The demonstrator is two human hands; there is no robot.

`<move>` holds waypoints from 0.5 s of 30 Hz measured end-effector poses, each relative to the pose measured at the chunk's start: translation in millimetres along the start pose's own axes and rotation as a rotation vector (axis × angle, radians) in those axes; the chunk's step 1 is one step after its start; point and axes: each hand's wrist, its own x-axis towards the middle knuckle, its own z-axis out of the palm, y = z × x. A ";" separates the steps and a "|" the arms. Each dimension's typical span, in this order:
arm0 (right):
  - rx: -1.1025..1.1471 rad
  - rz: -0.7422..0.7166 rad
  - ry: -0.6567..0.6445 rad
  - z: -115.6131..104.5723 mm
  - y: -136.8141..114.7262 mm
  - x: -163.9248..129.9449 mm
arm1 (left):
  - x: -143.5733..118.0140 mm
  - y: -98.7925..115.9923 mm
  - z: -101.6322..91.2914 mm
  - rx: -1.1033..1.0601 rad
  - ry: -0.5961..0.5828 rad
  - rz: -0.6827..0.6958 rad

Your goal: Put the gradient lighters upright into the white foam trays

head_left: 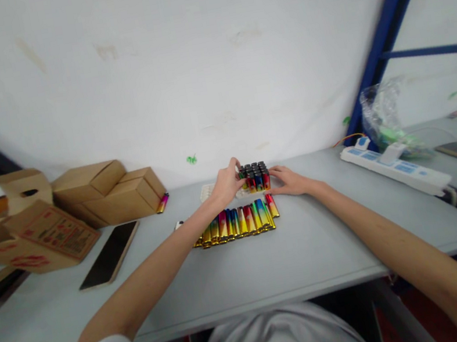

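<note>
Grouping of upright cylinders between two hands; clock positions are taken about the upright block (pixel 258 181), which stands near the tabletop's (pixel 313 250) far edge. The left hand (pixel 228 184), at 9 o'clock, curves around the block's near side edge with thumb and forefinger apart (whether it pinches a single cylinder cannot be told). The right hand (pixel 291 180), at 3 o'clock, is partly spread, fingertips at the opposite side; how firmly it presses is likewise unclear. Loose cylinders (pixel 238 223) lie side by side from 6 to 8 o'clock. The step in hand appears to be steadying or aligning the block; the next move probably calls for even pressure from both sides, since closely packed upright cylinders could topple.
</note>
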 end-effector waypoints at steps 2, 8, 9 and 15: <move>-0.002 -0.004 -0.002 -0.6 -1.3 0.3 | -0.3 -2.1 1.1 0.012 -0.010 -0.002; -0.010 0.002 -0.003 -1.0 -2.0 1.0 | -10.8 1.9 -9.0 -0.004 0.008 -0.036; -0.010 -0.003 -0.002 -0.8 -1.6 1.0 | -16.0 7.9 -11.0 0.015 0.037 -0.026; -0.004 -0.026 0.023 2.3 2.2 1.0 | -60.3 62.0 6.1 0.471 -0.040 0.177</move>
